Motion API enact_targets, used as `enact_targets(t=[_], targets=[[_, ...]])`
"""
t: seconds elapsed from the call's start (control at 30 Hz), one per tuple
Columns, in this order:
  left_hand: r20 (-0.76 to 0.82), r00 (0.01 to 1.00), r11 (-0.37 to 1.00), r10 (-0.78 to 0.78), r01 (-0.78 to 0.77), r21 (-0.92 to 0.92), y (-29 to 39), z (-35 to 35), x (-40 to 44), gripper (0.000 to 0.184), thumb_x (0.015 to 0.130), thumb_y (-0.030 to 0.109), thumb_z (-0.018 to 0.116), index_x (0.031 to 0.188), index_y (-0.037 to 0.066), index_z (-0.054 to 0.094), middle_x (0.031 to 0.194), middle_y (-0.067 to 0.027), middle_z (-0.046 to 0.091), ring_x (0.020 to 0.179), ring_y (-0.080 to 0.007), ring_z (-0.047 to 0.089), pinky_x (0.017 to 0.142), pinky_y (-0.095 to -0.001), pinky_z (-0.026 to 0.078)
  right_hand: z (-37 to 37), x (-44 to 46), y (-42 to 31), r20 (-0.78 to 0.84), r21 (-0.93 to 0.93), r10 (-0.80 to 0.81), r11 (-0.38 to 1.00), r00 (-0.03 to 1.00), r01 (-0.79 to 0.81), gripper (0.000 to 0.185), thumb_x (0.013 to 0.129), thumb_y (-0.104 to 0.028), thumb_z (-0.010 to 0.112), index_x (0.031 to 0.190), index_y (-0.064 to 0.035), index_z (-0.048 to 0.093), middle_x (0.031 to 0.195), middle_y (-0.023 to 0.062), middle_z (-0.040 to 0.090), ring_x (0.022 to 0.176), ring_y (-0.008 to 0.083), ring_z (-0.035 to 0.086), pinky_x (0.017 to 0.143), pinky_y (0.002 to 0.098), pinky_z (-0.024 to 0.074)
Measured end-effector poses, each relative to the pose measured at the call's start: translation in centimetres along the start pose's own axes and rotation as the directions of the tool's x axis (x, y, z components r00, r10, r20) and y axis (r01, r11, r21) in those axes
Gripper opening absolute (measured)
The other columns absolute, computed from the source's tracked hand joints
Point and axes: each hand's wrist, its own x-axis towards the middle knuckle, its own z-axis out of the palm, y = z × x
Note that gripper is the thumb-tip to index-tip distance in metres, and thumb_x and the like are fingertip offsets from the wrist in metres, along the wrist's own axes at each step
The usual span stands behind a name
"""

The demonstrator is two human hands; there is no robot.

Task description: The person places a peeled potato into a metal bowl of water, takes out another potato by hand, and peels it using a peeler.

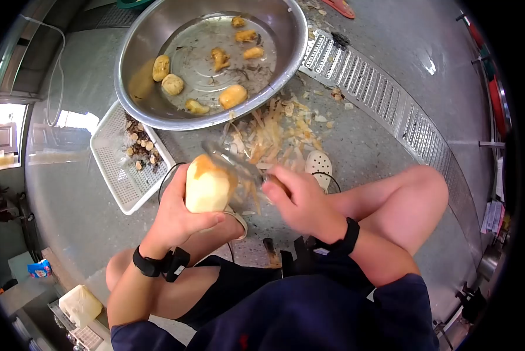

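Observation:
My left hand point(177, 213) is wrapped round a large pale root vegetable point(208, 188), partly peeled, with a darker yellow patch at its top. My right hand point(300, 199) grips the handle of a knife point(239, 164); its blade, slightly blurred, lies over the upper right side of the vegetable. Beyond my hands stands a wide metal basin point(210, 121) holding several yellowish vegetable pieces point(233, 96) and a little murky liquid. Peelings point(280, 134) are scattered on the floor between the basin and my feet.
A white plastic basket point(113, 169) with small brown-and-pale pieces stands left of the basin. A metal drain grating point(379, 93) curves along the right. My light clogs point(318, 164) rest on the grey floor. A white jug point(80, 305) is at the lower left.

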Motion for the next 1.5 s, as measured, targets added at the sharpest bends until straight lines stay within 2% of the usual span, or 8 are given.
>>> enact_targets(t=[0.27,0.47,0.67,0.87,0.97,1.07,1.37,1.5], targets=[[-0.028,0.995,0.989,0.096,-0.092,0.120,0.5,-0.2,-0.4,0.090,0.061,0.025,0.090,0.137,0.001,0.048,0.123,-0.0127,0.065,0.114,-0.0229,0.064,0.098,-0.0380,0.051,-0.4,-0.8,-0.9,0.066,-0.276,-0.288,0.915,0.955,0.295,0.025,0.091,-0.030,0.075,0.094,-0.0078,0.065,0.067,0.0071,0.064,0.057,0.0278,0.064,0.049,0.0375,0.0467],[-0.036,0.985,0.971,0.167,-0.158,0.181,0.1,-0.3,-0.3,0.089,0.064,0.025,0.089,0.138,0.000,0.046,0.121,-0.0147,0.066,0.111,-0.0262,0.067,0.095,-0.0387,0.052,-0.6,-0.9,-1.3,0.085,-0.281,-0.245,0.924,0.966,0.259,0.033,0.096,-0.039,0.067,0.086,-0.0090,0.057,0.068,0.0075,0.062,0.058,0.0307,0.063,0.050,0.0414,0.0462],[-0.210,0.940,0.871,0.270,-0.145,0.469,0.4,1.0,-0.1,0.088,0.063,0.023,0.089,0.137,-0.001,0.047,0.117,-0.0159,0.068,0.109,-0.0270,0.068,0.094,-0.0384,0.054,-0.1,-1.0,-1.5,0.067,-0.286,-0.161,0.942,0.985,0.174,0.035,0.098,-0.041,0.065,0.087,-0.0096,0.057,0.069,0.0077,0.063,0.059,0.0313,0.064,0.050,0.0417,0.0465],[-0.048,0.970,0.914,0.240,-0.209,0.348,-0.1,-0.7,-0.3,0.087,0.062,0.019,0.091,0.135,-0.001,0.047,0.114,-0.0165,0.068,0.106,-0.0276,0.069,0.091,-0.0380,0.055,-0.1,-0.3,-0.6,0.076,-0.321,-0.263,0.907,0.962,0.274,0.029,0.096,-0.035,0.068,0.090,-0.0084,0.058,0.068,0.0089,0.065,0.058,0.0316,0.065,0.050,0.0429,0.0469],[-0.086,0.934,0.771,0.346,-0.231,0.593,1.2,0.4,-0.3,0.088,0.061,0.017,0.091,0.136,-0.001,0.047,0.114,-0.0170,0.068,0.105,-0.0286,0.069,0.089,-0.0383,0.055,0.4,-0.4,-0.9,0.053,-0.289,-0.175,0.940,0.983,0.183,0.030,0.097,-0.036,0.067,0.091,-0.0075,0.058,0.067,0.0117,0.064,0.059,0.0353,0.065,0.051,0.0446,0.0477],[-0.175,0.909,0.756,0.378,-0.193,0.625,0.3,1.2,-0.4,0.088,0.061,0.017,0.091,0.136,-0.001,0.048,0.115,-0.0176,0.067,0.105,-0.0295,0.069,0.089,-0.0379,0.055,0.7,-0.2,-1.4,0.022,-0.226,-0.121,0.966,0.992,0.122,0.037,0.099,-0.042,0.063,0.088,-0.0073,0.058,0.069,0.0132,0.063,0.063,0.0358,0.064,0.054,0.0462,0.0481],[0.063,0.977,0.948,0.204,-0.213,0.236,-0.5,-1.0,-0.5,0.093,0.060,0.029,0.092,0.136,-0.002,0.049,0.119,-0.0164,0.067,0.109,-0.0280,0.067,0.096,-0.0392,0.053,-0.3,0.2,-0.6,0.104,-0.305,-0.287,0.902,0.952,0.305,0.032,0.097,-0.037,0.066,0.093,-0.0065,0.056,0.072,0.0143,0.064,0.064,0.0357,0.065,0.053,0.0450,0.0488],[-0.138,0.919,0.782,0.369,-0.227,0.580,-0.6,0.7,-0.6,0.086,0.059,0.021,0.090,0.131,-0.001,0.050,0.114,-0.0192,0.067,0.100,-0.0338,0.070,0.087,-0.0410,0.056,0.6,-0.1,-0.7,0.048,-0.327,-0.225,0.917,0.973,0.228,0.031,0.098,-0.036,0.066,0.094,-0.0062,0.057,0.072,0.0148,0.065,0.064,0.0368,0.066,0.054,0.0457,0.0493]])
